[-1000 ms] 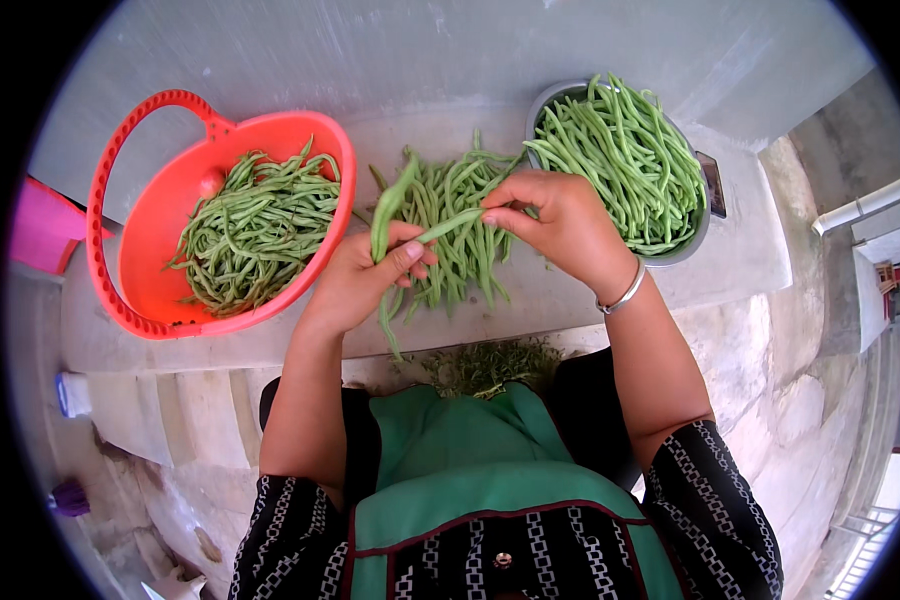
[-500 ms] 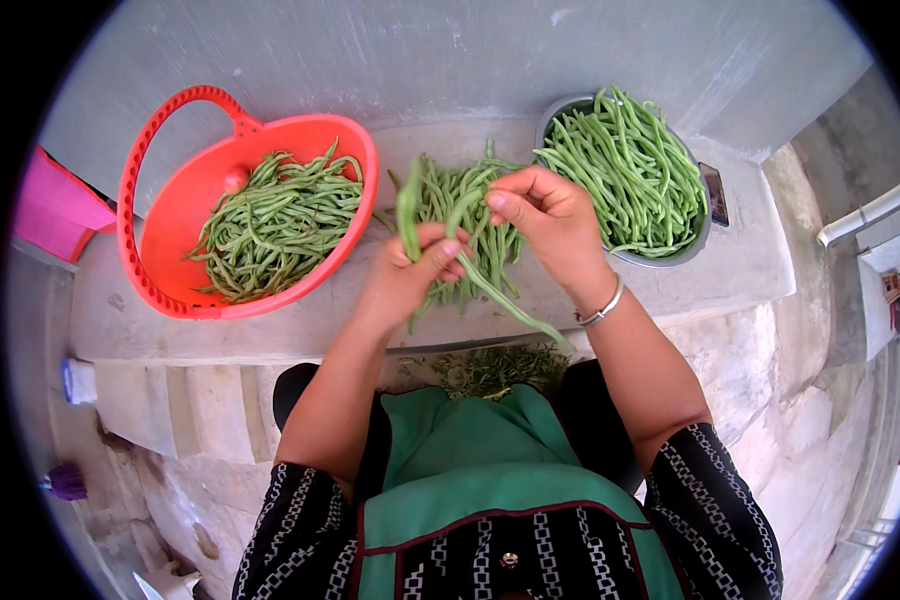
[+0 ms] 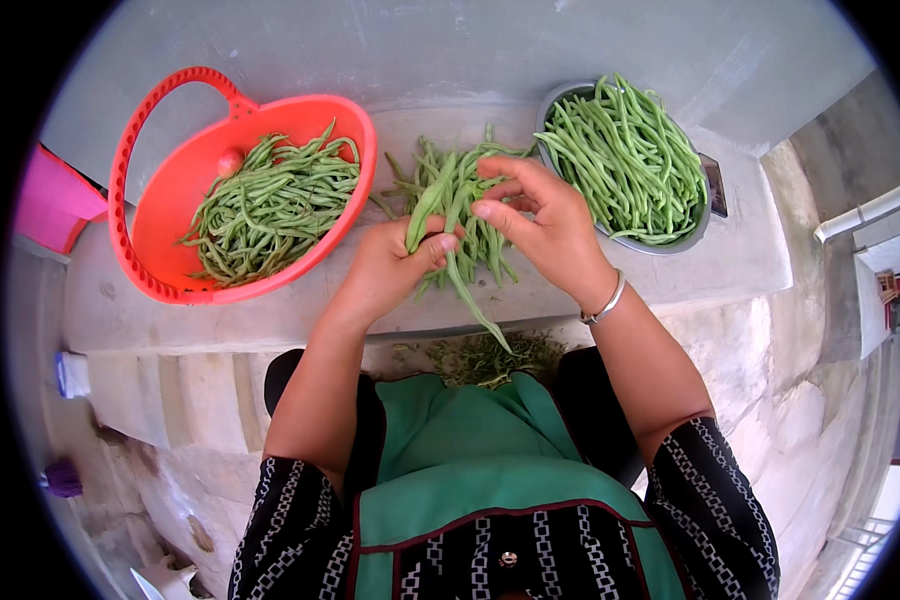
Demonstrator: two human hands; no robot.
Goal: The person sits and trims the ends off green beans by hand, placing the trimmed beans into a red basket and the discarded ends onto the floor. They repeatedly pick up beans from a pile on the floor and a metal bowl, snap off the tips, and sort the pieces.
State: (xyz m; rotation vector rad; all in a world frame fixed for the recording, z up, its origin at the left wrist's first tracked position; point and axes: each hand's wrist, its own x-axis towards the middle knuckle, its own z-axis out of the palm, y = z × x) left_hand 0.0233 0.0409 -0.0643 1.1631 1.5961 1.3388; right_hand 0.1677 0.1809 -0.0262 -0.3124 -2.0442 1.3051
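Note:
Long green beans point(image 3: 473, 303) are pinched between the thumb and fingers of my left hand point(image 3: 395, 260); one hangs below the hand and a wider one points up. Just right of their upper ends is my right hand point(image 3: 548, 228), its thumb and forefinger apart and nothing visible between them. A silver bangle circles that wrist. Beneath both hands lies a loose pile of green beans point(image 3: 490, 250) on the concrete ledge point(image 3: 300, 325), partly hidden by them.
A tilted red basket point(image 3: 160, 240) at the left holds more beans and a small reddish round thing point(image 3: 230, 162). At the right, a metal basin point(image 3: 660, 247) is heaped with beans, beside a dark phone-like object point(image 3: 715, 185). Green scraps point(image 3: 490, 360) lie below the ledge.
My right thumb and forefinger have parted from the bean they were pinching. The hanging bean has swung left and now points more steeply down. My left hand keeps its grip.

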